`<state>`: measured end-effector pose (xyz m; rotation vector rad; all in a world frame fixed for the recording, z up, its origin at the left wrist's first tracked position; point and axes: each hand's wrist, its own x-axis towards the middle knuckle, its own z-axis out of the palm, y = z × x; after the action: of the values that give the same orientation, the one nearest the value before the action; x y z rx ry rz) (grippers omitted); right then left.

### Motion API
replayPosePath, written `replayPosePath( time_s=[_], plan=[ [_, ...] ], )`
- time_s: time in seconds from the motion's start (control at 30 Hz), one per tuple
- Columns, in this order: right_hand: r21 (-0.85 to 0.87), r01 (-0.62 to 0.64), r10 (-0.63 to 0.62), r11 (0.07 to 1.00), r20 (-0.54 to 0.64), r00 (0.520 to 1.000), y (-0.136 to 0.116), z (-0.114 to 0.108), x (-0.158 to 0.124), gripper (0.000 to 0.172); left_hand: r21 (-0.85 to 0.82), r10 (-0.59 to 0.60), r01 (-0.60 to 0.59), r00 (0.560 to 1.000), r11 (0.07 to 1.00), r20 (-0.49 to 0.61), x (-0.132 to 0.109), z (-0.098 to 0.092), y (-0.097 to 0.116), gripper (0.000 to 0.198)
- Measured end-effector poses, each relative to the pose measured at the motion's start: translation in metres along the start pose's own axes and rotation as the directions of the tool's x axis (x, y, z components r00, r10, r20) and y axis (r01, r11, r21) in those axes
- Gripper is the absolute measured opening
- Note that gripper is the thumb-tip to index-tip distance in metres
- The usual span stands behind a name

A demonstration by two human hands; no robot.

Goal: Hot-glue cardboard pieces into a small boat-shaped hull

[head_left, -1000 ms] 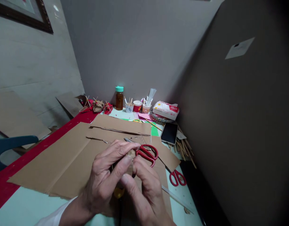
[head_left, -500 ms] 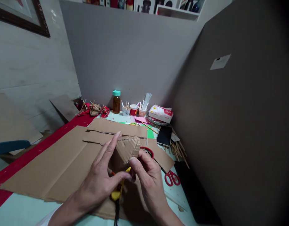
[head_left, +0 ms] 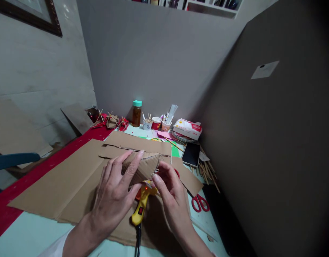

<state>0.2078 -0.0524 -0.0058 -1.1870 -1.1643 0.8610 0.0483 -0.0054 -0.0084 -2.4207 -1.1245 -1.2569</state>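
Between my two hands is a small folded cardboard piece (head_left: 145, 167) with angled, ridged sides and cut edges. My left hand (head_left: 114, 185) grips its left side, fingers over the top and thumb underneath. At its right end, my right hand (head_left: 171, 191) pinches the lower corner between thumb and fingers. Below the piece lies a yellow hot glue gun (head_left: 140, 210) with a lit red light and a black cord; its front is partly hidden. Large cardboard sheets (head_left: 75, 178) spread beneath it on the table.
Red-handled scissors (head_left: 200, 203) lie right of my right hand. Behind them are a phone (head_left: 191, 155), wooden sticks (head_left: 208, 171) and a tissue pack (head_left: 187, 128). Cups of sticks and pens (head_left: 156, 123) and a teal-lidded bottle (head_left: 136, 113) stand at the back. A grey panel (head_left: 274, 150) rises at right.
My left hand has moved further over the cardboard piece, which is now tilted flatter. More of the glue gun shows beneath. The whole view has shifted slightly.
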Motion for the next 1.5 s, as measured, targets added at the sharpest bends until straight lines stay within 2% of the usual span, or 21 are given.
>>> replayPosePath(
  time_s=[0.17, 0.3, 0.57, 0.67, 0.8, 0.93, 1.03, 1.17, 1.23, 1.33, 1.4, 1.5],
  plan=[
    [0.08, 0.026, -0.025, 0.996, -0.009, 1.0, -0.002, 0.001, -0.002, 0.03, -0.056, -0.037, 0.038, 0.999, 0.998, 0.006, 0.003, 0.0, 0.003, 0.082],
    [0.058, 0.031, -0.031, 0.998, -0.005, 1.0, -0.001, 0.001, -0.003, 0.032, -0.067, -0.056, 0.058, 0.998, 0.996, 0.034, 0.003, -0.002, 0.004, 0.08],
    [0.099, 0.074, -0.068, 0.992, -0.061, 0.996, 0.003, 0.003, 0.004, 0.023, 0.068, -0.021, 0.017, 0.998, 0.998, 0.063, 0.001, -0.003, 0.001, 0.082],
    [0.088, 0.188, -0.18, 0.978, -0.096, 0.979, 0.002, 0.0, 0.002, 0.018, 0.025, -0.001, -0.001, 0.998, 1.0, 0.06, 0.002, -0.005, 0.003, 0.081],
    [0.081, 0.393, -0.386, 0.916, -0.089, 0.918, -0.002, -0.005, -0.001, 0.014, -0.045, 0.005, -0.004, 1.0, 0.999, 0.022, 0.003, -0.008, 0.009, 0.08],
    [0.091, 0.42, -0.414, 0.903, -0.073, 0.907, -0.005, -0.009, -0.007, 0.018, -0.083, -0.019, 0.02, 1.0, 0.996, 0.013, 0.005, -0.008, 0.008, 0.076],
    [0.141, 0.431, -0.416, 0.891, -0.122, 0.901, -0.007, -0.013, -0.011, 0.024, -0.087, -0.135, 0.136, 0.991, 0.987, 0.019, 0.007, -0.007, -0.001, 0.071],
    [0.185, 0.404, -0.38, 0.896, -0.152, 0.913, -0.007, -0.015, -0.009, 0.025, -0.234, -0.291, 0.294, 0.955, 0.927, 0.048, 0.01, -0.01, -0.011, 0.077],
    [0.176, 0.355, -0.341, 0.918, -0.107, 0.934, -0.006, -0.014, -0.006, 0.021, -0.343, -0.313, 0.341, 0.94, 0.875, 0.138, 0.011, -0.014, -0.011, 0.082],
    [0.14, 0.194, -0.197, 0.971, 0.01, 0.98, -0.005, -0.011, -0.004, 0.013, -0.482, -0.254, 0.364, 0.926, 0.797, 0.28, 0.009, -0.019, -0.008, 0.085],
    [0.13, 0.092, -0.106, 0.987, 0.102, 0.989, -0.007, -0.009, -0.006, 0.016, -0.532, -0.21, 0.35, 0.929, 0.771, 0.306, 0.008, -0.02, -0.006, 0.082],
    [0.072, 0.074, -0.085, 0.995, 0.155, 0.984, -0.012, -0.007, -0.008, 0.023, -0.571, -0.163, 0.321, 0.936, 0.755, 0.311, 0.007, -0.018, -0.004, 0.079]
  ],
)
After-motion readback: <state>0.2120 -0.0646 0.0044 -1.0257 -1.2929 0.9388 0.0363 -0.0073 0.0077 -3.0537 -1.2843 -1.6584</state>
